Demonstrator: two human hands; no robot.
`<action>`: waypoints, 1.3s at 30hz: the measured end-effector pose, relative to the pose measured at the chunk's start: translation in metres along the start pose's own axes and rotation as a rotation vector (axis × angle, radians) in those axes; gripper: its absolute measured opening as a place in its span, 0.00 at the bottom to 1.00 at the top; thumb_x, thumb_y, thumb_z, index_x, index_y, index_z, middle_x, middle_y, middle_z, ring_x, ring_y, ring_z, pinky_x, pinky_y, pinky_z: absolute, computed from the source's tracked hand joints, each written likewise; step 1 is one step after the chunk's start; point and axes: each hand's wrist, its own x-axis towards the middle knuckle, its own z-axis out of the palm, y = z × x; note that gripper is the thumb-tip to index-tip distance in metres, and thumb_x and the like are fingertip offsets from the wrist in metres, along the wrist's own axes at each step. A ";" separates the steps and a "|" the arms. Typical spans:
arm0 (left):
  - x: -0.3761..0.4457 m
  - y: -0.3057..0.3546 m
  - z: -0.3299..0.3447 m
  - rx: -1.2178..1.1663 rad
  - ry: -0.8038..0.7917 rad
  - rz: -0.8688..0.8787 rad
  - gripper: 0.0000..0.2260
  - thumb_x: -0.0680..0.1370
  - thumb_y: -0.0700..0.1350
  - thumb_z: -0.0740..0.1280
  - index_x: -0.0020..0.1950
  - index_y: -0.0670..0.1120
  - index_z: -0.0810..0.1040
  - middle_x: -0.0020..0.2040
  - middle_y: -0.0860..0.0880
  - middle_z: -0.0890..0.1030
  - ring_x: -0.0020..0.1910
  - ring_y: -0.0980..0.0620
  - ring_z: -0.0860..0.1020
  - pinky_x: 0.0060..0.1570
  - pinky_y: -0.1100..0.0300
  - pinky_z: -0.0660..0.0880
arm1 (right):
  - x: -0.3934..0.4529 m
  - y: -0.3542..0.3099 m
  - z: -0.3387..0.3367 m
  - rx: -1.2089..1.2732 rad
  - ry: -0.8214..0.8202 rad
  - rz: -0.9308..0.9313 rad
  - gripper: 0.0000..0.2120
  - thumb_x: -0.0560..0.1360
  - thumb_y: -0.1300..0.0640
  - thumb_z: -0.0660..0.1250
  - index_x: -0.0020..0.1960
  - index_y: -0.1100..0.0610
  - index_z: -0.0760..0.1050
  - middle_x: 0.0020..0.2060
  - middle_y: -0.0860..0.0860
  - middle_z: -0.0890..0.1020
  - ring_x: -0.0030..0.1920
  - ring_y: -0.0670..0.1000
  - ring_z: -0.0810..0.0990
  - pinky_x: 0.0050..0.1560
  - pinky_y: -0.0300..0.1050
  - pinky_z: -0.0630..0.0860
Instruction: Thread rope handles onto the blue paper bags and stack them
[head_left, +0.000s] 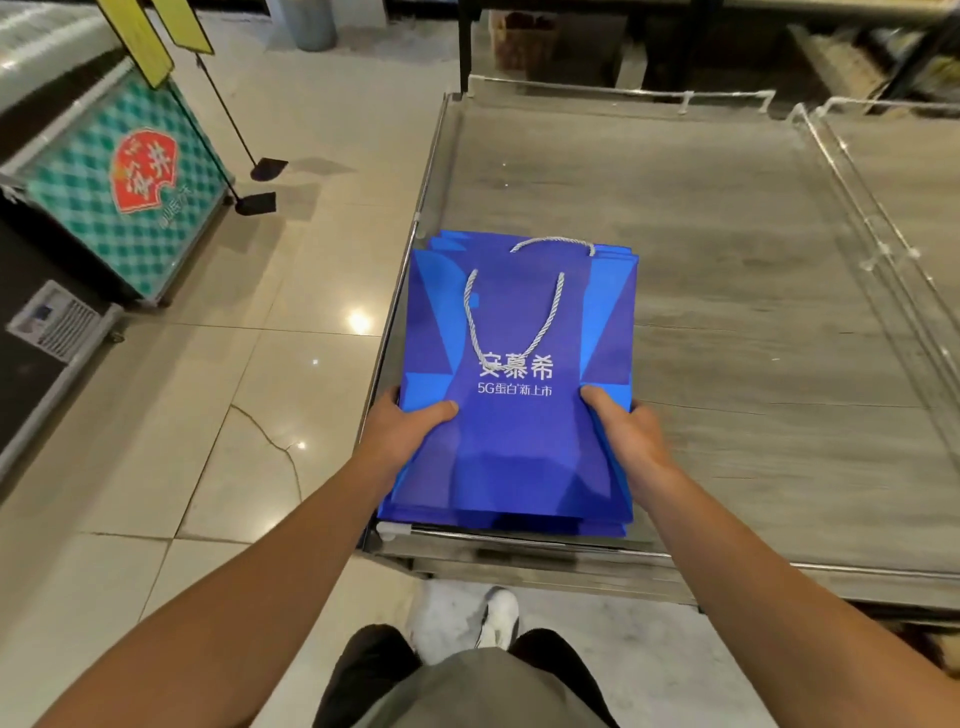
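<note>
A person's left hand and right hand grip the sides of a stack of blue paper bags, thumbs on top, fingers hidden beneath, at the display table's near-left corner; the top bag's rope handle looks threaded. Stacking appears under way; squaring the edges likely comes next.

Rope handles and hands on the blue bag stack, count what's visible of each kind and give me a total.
Rope handles: 2, one on the top bag, one at the far edge
Hands: 2, left hand, right hand
Total: 4
</note>
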 end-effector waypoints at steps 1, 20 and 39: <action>0.002 -0.002 0.001 0.003 0.002 -0.004 0.21 0.70 0.51 0.77 0.60 0.52 0.75 0.54 0.50 0.82 0.50 0.48 0.82 0.53 0.46 0.80 | 0.003 0.002 0.001 -0.021 0.002 0.000 0.16 0.68 0.43 0.74 0.50 0.51 0.78 0.47 0.49 0.85 0.46 0.54 0.84 0.52 0.53 0.81; 0.006 -0.018 0.012 0.302 0.126 0.401 0.25 0.76 0.54 0.71 0.69 0.52 0.66 0.60 0.55 0.74 0.56 0.57 0.75 0.47 0.61 0.76 | 0.010 0.003 0.005 -0.224 0.108 -0.118 0.26 0.64 0.34 0.68 0.56 0.48 0.76 0.49 0.44 0.83 0.48 0.49 0.82 0.54 0.53 0.80; -0.009 -0.008 -0.019 0.639 0.196 0.657 0.32 0.73 0.57 0.66 0.73 0.45 0.64 0.66 0.45 0.70 0.65 0.43 0.70 0.63 0.47 0.73 | -0.047 0.006 0.002 -0.733 0.374 -0.704 0.32 0.75 0.47 0.68 0.72 0.63 0.65 0.70 0.58 0.69 0.68 0.60 0.68 0.69 0.56 0.66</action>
